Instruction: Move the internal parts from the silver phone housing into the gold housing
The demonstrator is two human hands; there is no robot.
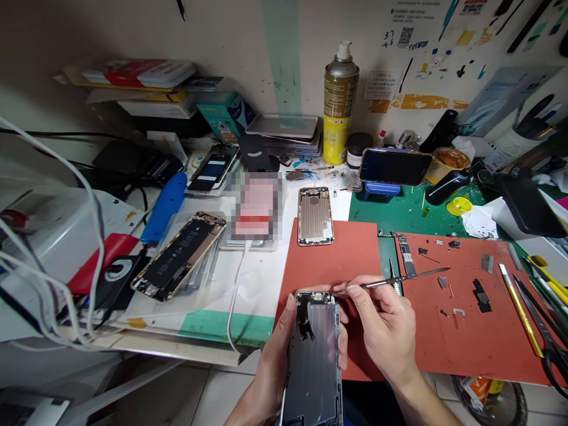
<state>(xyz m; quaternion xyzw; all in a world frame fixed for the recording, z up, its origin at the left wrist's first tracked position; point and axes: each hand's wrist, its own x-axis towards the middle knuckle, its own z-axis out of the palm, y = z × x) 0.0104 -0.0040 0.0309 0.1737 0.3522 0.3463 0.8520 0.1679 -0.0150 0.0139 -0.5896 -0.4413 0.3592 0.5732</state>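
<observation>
My left hand (280, 343) grips an open phone housing (313, 361) by its two sides, low at the front edge of the bench. A black flex part lies inside the housing near its upper left. My right hand (385, 322) pinches a thin metal tool (381, 283), whose left tip is at the upper right corner of the housing and whose pointed end sticks out to the right. Beneath the tool lies a red-brown mat (331, 254). A second bare housing (315, 216) rests at the mat's back edge.
A second mat (461, 343) on the right bears small parts, a circuit board (405, 255), a yellow pen-like tool (520, 309) and scissors (554, 355). On the left lie an opened phone (180, 255) and a white cable (238, 290). A spray can (339, 109) stands behind.
</observation>
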